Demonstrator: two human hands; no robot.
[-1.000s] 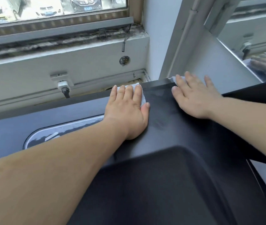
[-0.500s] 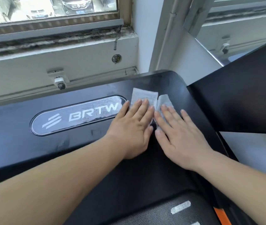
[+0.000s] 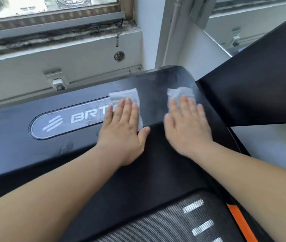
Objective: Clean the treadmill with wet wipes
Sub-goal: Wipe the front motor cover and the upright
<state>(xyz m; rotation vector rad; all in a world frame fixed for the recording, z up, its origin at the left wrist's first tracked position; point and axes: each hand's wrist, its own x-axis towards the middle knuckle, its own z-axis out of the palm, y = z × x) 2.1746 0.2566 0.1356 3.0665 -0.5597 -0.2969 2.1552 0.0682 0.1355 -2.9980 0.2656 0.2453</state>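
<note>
Black plastic treadmill hood (image 3: 8, 126) runs left to right. Your left hand (image 3: 123, 131) and right hand (image 3: 187, 130), fingers flat, press the left white wet wipe (image 3: 123, 96) and right white wet wipe (image 3: 180, 92) near its far right corner; the rest lies leftward, nearer your left hand.

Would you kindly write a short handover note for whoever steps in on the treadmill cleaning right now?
Left hand: flat, fingers straight, pressing the left wipe onto the front cover, over the right end of the logo plate.
Right hand: flat, pressing the right wipe near the cover's right corner.
Done: the cover around the wipes looks hazy, probably wiped damp.
Left: smudges below the logo plate, the cover's left end, and likely the belt.
</note>
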